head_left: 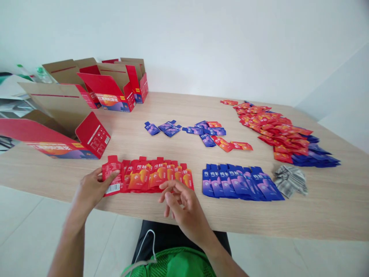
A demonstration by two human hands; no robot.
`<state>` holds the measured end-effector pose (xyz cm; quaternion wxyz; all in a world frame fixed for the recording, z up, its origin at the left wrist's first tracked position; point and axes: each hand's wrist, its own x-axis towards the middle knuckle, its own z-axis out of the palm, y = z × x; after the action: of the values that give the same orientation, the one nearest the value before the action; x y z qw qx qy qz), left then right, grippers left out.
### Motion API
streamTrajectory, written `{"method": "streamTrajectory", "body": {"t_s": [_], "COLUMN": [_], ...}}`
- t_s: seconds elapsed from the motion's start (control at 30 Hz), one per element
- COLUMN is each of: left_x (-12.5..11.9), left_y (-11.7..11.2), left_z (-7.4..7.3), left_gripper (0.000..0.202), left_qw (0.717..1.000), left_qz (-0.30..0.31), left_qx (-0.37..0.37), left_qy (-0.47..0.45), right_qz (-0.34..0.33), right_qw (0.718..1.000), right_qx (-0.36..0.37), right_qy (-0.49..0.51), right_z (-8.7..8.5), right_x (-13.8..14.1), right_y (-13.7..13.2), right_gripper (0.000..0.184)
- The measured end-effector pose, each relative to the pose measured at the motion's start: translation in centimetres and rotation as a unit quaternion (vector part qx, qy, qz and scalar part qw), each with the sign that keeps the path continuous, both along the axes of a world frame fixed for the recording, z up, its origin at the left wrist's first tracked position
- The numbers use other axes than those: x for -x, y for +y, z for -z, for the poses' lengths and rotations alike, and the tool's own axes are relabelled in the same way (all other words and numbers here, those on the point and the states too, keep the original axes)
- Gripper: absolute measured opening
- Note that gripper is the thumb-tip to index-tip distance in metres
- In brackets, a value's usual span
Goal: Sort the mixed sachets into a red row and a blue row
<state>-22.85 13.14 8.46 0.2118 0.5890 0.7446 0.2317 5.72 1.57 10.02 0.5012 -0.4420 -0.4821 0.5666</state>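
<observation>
My left hand (91,188) pinches a red pouch (112,177), its printed back with a barcode turned up, at the left end of a row of overlapping red pouches (141,175). My right hand (181,204) hovers at the table's front edge, just below the right part of that row. Its fingers are loosely curled and apart, with nothing visible in them. To the right lies a second row, of overlapping blue pouches (239,182), laid side by side with their spouts pointing away from me.
Open red cartons (95,134) stand at the left and back left. Loose blue and red pouches (207,130) lie mid-table. A large mixed pile of pouches (268,123) covers the right side, with a crumpled striped cloth (290,180) before it. A white wall rises behind the table (173,104).
</observation>
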Motion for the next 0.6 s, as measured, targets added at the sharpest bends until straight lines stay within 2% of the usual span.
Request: {"method": "streamTrajectory", "body": {"t_s": [0.1, 0.2, 0.4, 0.6], "left_x": [-0.1, -0.5, -0.7, -0.2], "left_y": [2.3, 3.4, 4.0, 3.7], "left_z": [0.5, 1.0, 1.8, 2.9], "left_gripper": [0.064, 0.071, 0.072, 0.069], "left_qw": [0.998, 0.996, 0.993, 0.985], "left_qz": [0.028, 0.055, 0.082, 0.103], "left_qx": [0.055, 0.070, 0.066, 0.019], "left_qy": [-0.017, 0.000, 0.051, 0.134], "right_qz": [0.026, 0.045, 0.059, 0.081], "right_qw": [1.000, 0.999, 0.998, 0.996], "right_qx": [-0.002, -0.002, -0.003, -0.019], "right_qy": [-0.002, 0.002, 0.015, 0.008], "right_z": [0.3, 0.6, 0.7, 0.8], "right_x": [-1.1, -2.1, -3.5, -4.8], "right_y": [-0.7, -1.1, -0.9, -0.7], "right_gripper": [0.030, 0.030, 0.033, 0.032]}}
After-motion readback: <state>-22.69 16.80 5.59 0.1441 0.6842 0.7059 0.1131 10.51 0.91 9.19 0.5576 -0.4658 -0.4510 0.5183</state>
